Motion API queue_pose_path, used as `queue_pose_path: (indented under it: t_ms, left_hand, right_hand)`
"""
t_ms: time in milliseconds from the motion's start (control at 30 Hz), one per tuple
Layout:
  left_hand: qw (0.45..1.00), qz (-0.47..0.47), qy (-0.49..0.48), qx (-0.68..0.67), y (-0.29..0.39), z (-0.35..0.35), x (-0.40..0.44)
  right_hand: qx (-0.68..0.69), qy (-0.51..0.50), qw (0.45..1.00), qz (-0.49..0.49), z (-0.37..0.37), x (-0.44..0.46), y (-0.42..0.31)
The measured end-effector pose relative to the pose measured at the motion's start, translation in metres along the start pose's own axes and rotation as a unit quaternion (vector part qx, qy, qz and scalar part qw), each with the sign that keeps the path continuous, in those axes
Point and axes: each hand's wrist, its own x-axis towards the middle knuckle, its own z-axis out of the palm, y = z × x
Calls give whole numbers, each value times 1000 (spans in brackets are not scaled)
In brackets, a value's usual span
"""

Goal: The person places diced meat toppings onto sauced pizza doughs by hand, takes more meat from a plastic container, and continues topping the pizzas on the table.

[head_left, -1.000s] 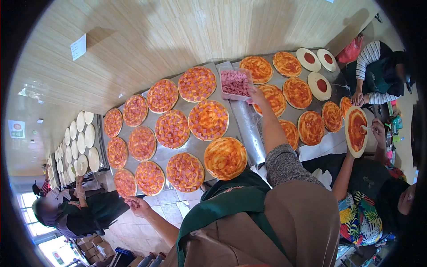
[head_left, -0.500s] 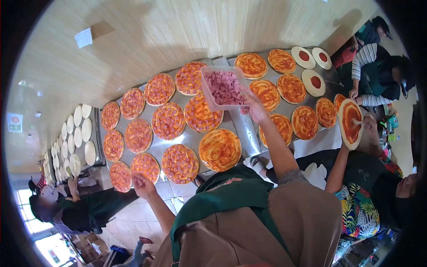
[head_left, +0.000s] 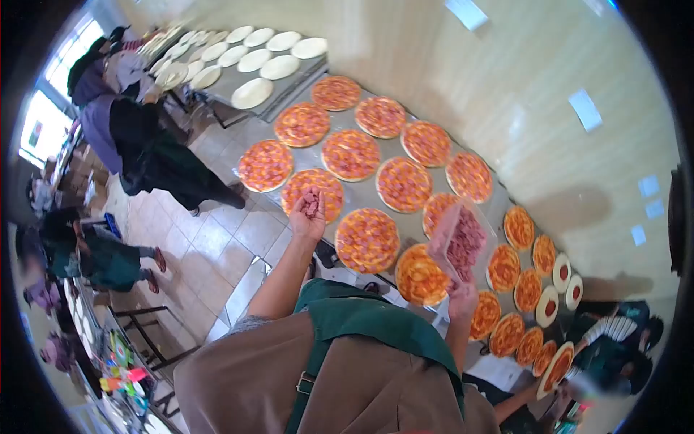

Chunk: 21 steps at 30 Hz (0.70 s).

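My left hand (head_left: 309, 221) is palm up with its fingers curled round a small heap of diced pink meat (head_left: 311, 203), above a topped pizza (head_left: 325, 181) near the table's front edge. With my right hand (head_left: 463, 298) I grip a clear plastic container (head_left: 442, 249) by its near end. It is tilted and holds more diced meat (head_left: 466, 242). Below and left of the container lies a pizza with sauce only (head_left: 421, 275). Several meat-topped pizzas, among them one in the middle (head_left: 403, 184), lie on the metal table (head_left: 361, 195).
At the right, sauced rounds (head_left: 504, 267) and plain rounds with a sauce spot (head_left: 547, 306) lie near co-workers (head_left: 614, 347). Another table (head_left: 264, 108) bears bare dough rounds, with a person (head_left: 137, 130) beside it. Other people stand at the left. A wall (head_left: 549, 65) runs behind the table.
The view has swung toward the left. The container has risen off the table and tilted in my right hand. My left hand has turned palm up, showing diced meat in it.
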Motion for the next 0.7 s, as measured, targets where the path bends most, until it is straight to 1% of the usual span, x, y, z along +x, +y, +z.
queue_pose_path:
  t_ms: [33,67,133,167,200,267,300,333,367,467,567,633,700]
  left_hand:
    - [1000,10,-10,-20,19,-7,8]
    - [998,56,-6,-15,36,0,7]
    - [994,105,29,-16,84,-11,23]
    - [991,127,46,-14,112,-23,33]
    - [989,115,-40,-81,144,-60,52]
    - [981,184,40,-55,190,-70,60]
    - [972,216,82,-44,209,-75,65]
    - [965,232,101,-64,225,-84,72]
    - [963,237,109,-69,238,-90,79]
    - [958,241,136,-79,263,-109,91]
    - [959,225,154,-85,273,-120,102]
    - [960,211,158,-90,274,-131,109]
    - [958,206,183,-77,272,-128,109]
  right_hand:
    - [28,25,999,5,2,1,2]
    - [56,52,997,10,6,1,4]
    - [61,23,998,-7,24,-6,3]
    - [43,10,999,-4,21,-5,3]
    - [25,-1,1000,1,26,-2,6]
    - [9,107,993,-43,86,-10,4]
    - [0,131,991,-39,95,-6,7]
    - [-10,155,987,-35,93,-6,6]
    - [-19,180,983,-31,98,-4,8]
    - [-101,192,974,-65,137,0,14]
    - [1,157,987,-29,104,24,20]
    - [-17,165,985,-56,130,23,29]
    - [-35,166,982,-81,158,21,33]
